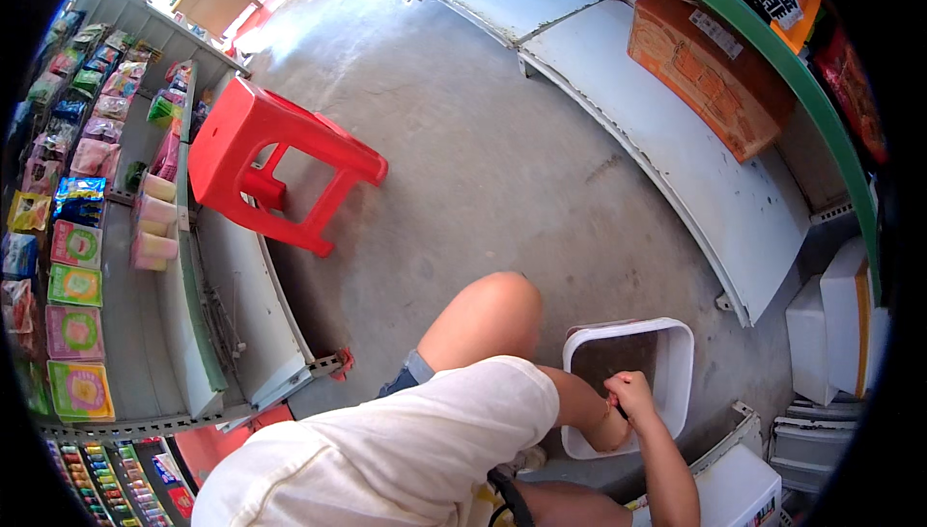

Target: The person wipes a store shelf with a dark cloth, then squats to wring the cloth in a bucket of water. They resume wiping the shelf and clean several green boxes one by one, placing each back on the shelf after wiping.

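Both my hands are close together over a white plastic tub (pixel 677 397) on the floor, its inside brownish and dark. My right hand (pixel 631 391) comes in from the lower right with its fingers curled. A sliver of a dark item (pixel 620 411) shows beneath it, too small to name. Beside it my left hand (pixel 612 434) is low over the tub's near side, its arm in a white sleeve. Its fingers are mostly hidden, and what it holds cannot be seen. A thin bracelet (pixel 608 407) circles a wrist there.
A red plastic stool (pixel 239 158) lies tipped on the concrete floor (pixel 463 165). Shelves of packaged snacks (pixel 76 284) line the left. On the right, a low metal shelf (pixel 637 93) carries a cardboard box (pixel 713 67). White foam boxes (pixel 811 339) stand beyond the tub. My bare knee (pixel 485 317) is near it.
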### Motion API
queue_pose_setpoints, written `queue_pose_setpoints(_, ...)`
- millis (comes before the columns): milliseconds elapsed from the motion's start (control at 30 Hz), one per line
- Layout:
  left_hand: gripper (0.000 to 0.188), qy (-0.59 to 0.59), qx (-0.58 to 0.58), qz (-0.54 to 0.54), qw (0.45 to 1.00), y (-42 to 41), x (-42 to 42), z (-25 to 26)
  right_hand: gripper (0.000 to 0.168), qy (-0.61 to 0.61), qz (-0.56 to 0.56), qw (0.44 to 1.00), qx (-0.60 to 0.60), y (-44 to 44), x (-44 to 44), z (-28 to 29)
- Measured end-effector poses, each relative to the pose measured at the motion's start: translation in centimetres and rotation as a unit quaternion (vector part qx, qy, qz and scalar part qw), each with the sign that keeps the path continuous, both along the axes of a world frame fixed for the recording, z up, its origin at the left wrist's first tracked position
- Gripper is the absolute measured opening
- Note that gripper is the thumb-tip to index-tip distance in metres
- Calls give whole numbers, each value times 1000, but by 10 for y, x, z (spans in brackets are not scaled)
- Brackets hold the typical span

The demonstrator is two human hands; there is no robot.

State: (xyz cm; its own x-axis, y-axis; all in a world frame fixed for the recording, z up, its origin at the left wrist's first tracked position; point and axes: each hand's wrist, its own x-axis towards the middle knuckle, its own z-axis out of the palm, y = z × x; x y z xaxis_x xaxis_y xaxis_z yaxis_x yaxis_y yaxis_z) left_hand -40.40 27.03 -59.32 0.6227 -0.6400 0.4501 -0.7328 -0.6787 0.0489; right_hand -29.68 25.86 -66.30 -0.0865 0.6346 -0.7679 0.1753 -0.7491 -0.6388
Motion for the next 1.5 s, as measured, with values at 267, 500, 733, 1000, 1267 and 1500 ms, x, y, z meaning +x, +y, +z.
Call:
queue_pose_setpoints(267,14,40,-1,-6,999,-1,5,-19,20,-34,-6,999,38,0,-4,-17)
queue_pose_setpoints(500,14,139,49,-3,989,-2,5,-22,24,-82,26,995,46,11,-6,28)
queue_pose_setpoints(733,14,177,179,-21,968,13,11,27,23,-53,-63,996,24,18,3,121)
queue_pose_setpoints(1000,13,-24,-48,32,998,42,3,288,48,306,-247,915,-94,-34,21,326)
queue_pose_setpoints(1267,25,147,-484,566,651,25,-29,434,31,110,-421,869,237,-98,-12,528)
queue_pose_setpoints(1500,57,618,-500,371,480,83,-11,529,50,-328,-242,852,329,-119,-40,637)
